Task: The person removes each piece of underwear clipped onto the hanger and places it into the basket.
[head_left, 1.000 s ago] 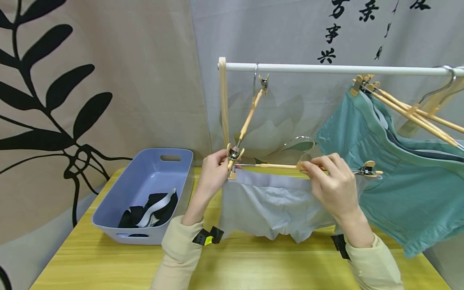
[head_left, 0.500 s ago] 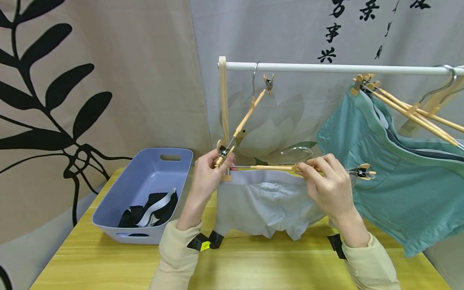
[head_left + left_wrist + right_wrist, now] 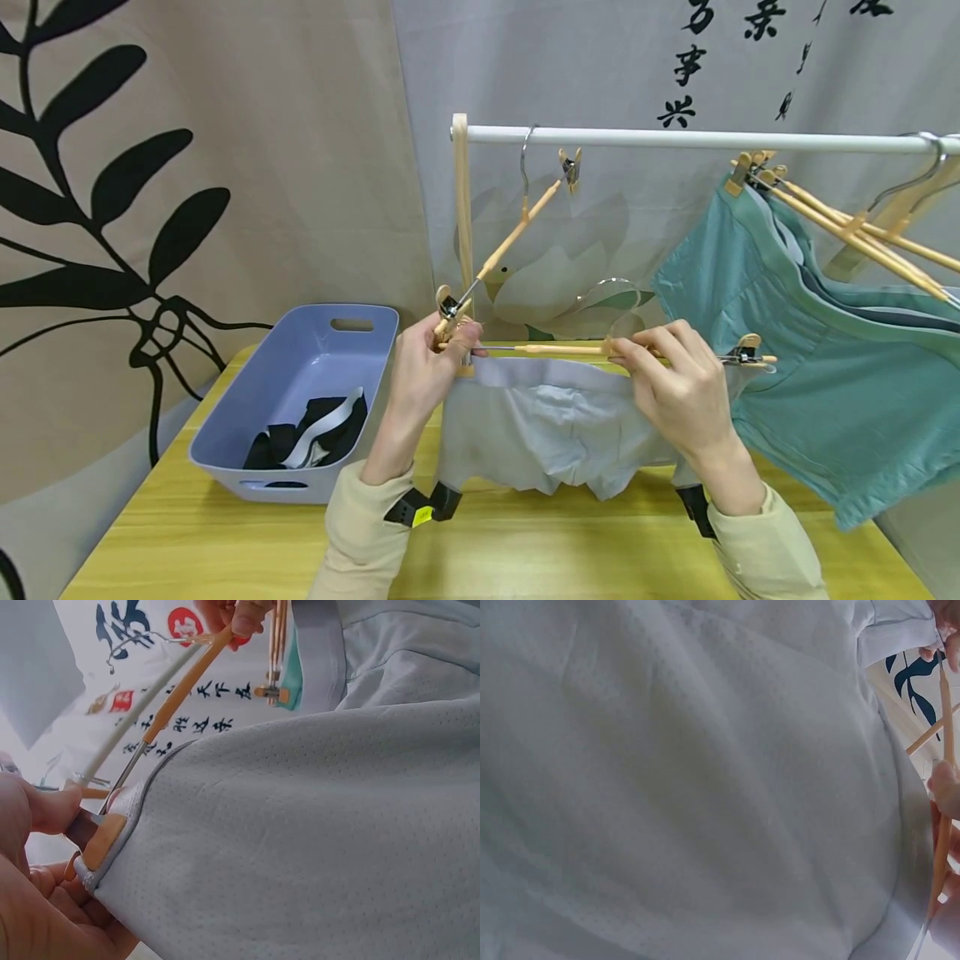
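Observation:
Light grey shorts [image 3: 555, 425] hang by their waistband from a wooden clip hanger [image 3: 558, 350]. At the hanger's left end, my left hand [image 3: 420, 362] pinches the clip [image 3: 105, 841], whose wooden pad lies over the waistband edge in the left wrist view. My right hand [image 3: 678, 387] grips the hanger bar near its middle, by the base of the hook. Beyond the right hand, the other clip [image 3: 745, 354] shows at the bar's right end. A second clip hanger [image 3: 517, 233] with no garment hangs tilted from the rail, its lower clip overlapping my left fingers in the head view.
A white rail [image 3: 675, 142] on a wooden frame crosses above the table [image 3: 525, 550]. Teal shorts [image 3: 825, 375] hang from hangers at the right, close to my right hand. To the left stands a blue basket [image 3: 322, 333] holding dark and white cloth [image 3: 322, 429].
Both hands have moved slightly left with the hanger and grey shorts. The bare hanger on the rail has swung, its lower clip to the left and its upper clip to the right.

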`<state>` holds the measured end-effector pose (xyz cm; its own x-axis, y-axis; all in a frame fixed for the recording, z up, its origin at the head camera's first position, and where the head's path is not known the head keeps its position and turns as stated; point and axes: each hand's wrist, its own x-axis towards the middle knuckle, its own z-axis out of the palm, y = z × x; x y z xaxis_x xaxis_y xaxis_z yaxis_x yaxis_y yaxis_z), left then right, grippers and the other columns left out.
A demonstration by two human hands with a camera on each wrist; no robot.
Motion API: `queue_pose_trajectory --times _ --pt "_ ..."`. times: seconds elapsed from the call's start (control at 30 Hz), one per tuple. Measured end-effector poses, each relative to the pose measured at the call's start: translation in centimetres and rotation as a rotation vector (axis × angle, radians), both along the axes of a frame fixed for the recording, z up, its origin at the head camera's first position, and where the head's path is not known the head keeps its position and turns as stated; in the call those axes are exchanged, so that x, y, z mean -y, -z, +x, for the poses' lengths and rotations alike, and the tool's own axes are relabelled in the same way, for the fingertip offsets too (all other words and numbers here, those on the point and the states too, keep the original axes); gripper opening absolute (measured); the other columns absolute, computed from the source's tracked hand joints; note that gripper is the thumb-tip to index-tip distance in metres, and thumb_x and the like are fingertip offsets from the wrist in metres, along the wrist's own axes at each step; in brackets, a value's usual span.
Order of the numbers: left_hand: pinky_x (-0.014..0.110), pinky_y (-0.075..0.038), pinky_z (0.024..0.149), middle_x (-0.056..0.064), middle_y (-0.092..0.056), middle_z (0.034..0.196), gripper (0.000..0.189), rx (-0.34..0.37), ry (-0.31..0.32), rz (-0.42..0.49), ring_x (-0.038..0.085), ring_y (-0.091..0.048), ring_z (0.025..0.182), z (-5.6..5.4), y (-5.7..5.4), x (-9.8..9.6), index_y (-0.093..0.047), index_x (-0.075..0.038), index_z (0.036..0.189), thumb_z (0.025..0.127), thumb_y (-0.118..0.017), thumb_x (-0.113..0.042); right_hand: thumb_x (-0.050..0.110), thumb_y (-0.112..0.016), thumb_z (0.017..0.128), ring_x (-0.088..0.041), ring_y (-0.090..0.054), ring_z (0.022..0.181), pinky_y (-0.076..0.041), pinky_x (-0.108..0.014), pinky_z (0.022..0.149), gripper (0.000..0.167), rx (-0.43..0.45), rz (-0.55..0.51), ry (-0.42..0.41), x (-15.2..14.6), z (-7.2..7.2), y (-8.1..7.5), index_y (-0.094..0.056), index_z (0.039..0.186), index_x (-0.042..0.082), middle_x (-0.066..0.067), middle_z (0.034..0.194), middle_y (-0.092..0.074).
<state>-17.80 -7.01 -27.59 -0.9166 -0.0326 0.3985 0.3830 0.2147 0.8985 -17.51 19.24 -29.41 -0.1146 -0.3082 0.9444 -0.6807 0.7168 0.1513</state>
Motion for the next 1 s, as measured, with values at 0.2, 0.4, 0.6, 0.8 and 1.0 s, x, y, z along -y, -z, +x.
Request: queue_pose_trajectory --times 0.2,0.4,0.6,0.8,1.0 --pt "0.019 -0.044 0.052 0.020 -0.071 0.076 0.015 -0.023 -0.008 -0.009 0.009 -0.069 0.063 0.2 -0.1 0.1 -0.068 0.000 0.091 0.088 -0.066 -0.015 0.018 -0.057 0.095 -0.028 -0.050 0.062 -0.039 -0.038 0.053 0.028 -0.009 0.001 0.002 0.2 0.0 -0.1 -0.073 0.078 0.002 -0.012 0.069 -0.061" --pt "0.019 -0.046 0.053 0.018 -0.072 0.079 0.014 -0.004 -0.012 -0.009 0.011 -0.070 0.065 0.4 -0.2 0.2 -0.069 0.000 0.092 0.089 -0.064 -0.014 0.021 -0.060 0.093 -0.027 -0.050 0.061 -0.039 -0.036 0.052 0.029 -0.031 -0.005 -0.003 0.4 0.0 0.0 -0.073 0.076 0.002 -0.011 0.068 -0.062" --pt "0.019 -0.049 0.057 0.019 -0.072 0.082 0.016 -0.018 0.036 -0.023 0.008 -0.069 0.068 0.4 0.0 0.4 -0.068 0.002 0.092 0.092 -0.061 -0.013 0.020 -0.058 0.094 -0.027 -0.049 0.062 -0.039 -0.035 0.053 0.029 -0.022 0.021 -0.012 0.3 0.0 0.1 -0.073 0.077 0.002 -0.011 0.068 -0.061" --pt "0.027 -0.053 0.066 0.015 -0.073 0.090 0.023 -0.081 -0.066 -0.185 0.022 -0.070 0.080 0.5 0.7 0.1 -0.068 -0.002 0.101 0.096 -0.055 -0.020 0.021 -0.056 0.095 -0.024 -0.048 0.063 -0.037 -0.032 0.053 0.028 -0.014 0.062 -0.023 0.3 -0.3 0.3 -0.074 0.080 0.004 -0.009 0.070 -0.060" --pt "0.045 -0.051 0.082 0.018 -0.068 0.103 0.029 -0.505 -0.408 -0.520 0.035 -0.059 0.100 1.2 1.4 -1.3 -0.062 -0.001 0.116 0.089 -0.064 -0.011 0.022 -0.053 0.097 -0.021 -0.047 0.063 -0.036 -0.030 0.050 0.030 -0.008 0.110 -0.010 0.8 -0.4 0.6 -0.073 0.080 0.007 -0.006 0.071 -0.058"
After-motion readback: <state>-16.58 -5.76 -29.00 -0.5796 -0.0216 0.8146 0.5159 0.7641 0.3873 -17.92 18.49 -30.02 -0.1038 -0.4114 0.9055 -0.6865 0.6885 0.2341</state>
